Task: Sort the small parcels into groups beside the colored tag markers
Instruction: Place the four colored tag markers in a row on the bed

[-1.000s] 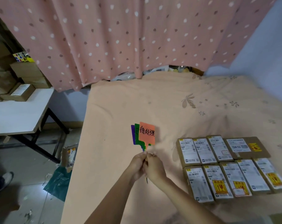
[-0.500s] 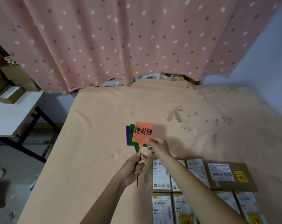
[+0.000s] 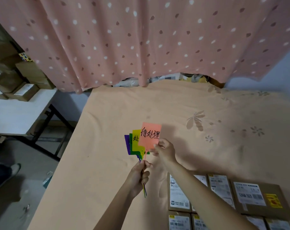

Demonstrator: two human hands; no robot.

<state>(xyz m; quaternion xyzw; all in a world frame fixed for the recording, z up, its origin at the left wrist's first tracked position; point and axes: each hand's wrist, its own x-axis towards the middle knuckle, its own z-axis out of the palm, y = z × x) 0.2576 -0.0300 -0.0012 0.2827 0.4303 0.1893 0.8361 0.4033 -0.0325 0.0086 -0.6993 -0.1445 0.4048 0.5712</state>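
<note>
Bed (image 3: 107, 163), peach floral cover; spotted pink curtain (image 3: 141, 39) behind. White desk (image 3: 16, 117) at left, stacked with brown boxes (image 3: 24, 80). Parcels (image 3: 255, 199), eight visible, labelled, flat in rows at lower right; right forearm across nearest. Tag markers (image 3: 137, 142), four: orange, yellow, green, purple, fanned. Left hand (image 3: 138, 177) fingers gripping stems; right hand (image 3: 165, 151) fingers pinching orange tag's lower corner.

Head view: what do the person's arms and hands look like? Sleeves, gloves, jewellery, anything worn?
Both arms are bare as far as the frame shows, with no sleeves in sight. The left hand and right hand wear no gloves. No watch, bracelet or ring shows on either wrist or on the fingers. No markings or tape visible.
</note>
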